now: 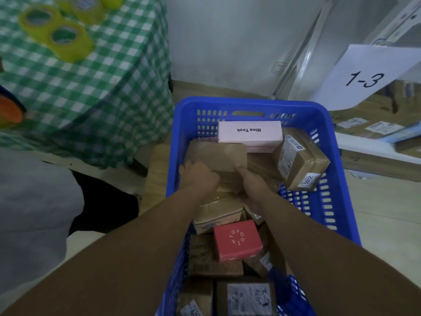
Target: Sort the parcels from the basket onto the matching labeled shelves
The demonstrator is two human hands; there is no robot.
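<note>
- Both hands are in the blue slotted basket [337,179], lower centre of frame. The forearms come in from the bottom edge.
- left hand [198,177]: fingers curled over the near-left corner of a plain brown carton [216,153], gripping it.
- right hand [250,182]: thumb up on the carton's near-right edge, holding that end. The other fingers go under the carton and are hidden.
- The carton sits mid-basket on top of other parcels, its far edge just in front of the pink box [249,133]. It is motion-blurred and no label is readable.
- The pink box is printed "Mine Took" and lies along the basket's far wall.
- A taped brown parcel [300,156] lies right of the carton, tilted toward the basket's right wall. A sticker on its near end reads "3012".
- Nearer than the hands are a tape-wrapped parcel [216,213], then a red box [237,240] with a ring of white letters.
- At the bottom edge, a brown parcel [248,297] has a white label with handwritten digits, too blurred to read.
- Right of frame: a shelf [369,148] with labelled cartons [364,127] on it.
- Upper right: a white paper sheet [364,78] marked "1-3" hangs above that shelf.
- Upper left: a green checked tablecloth [102,99] with yellow tape rolls [66,39] on it.
</note>
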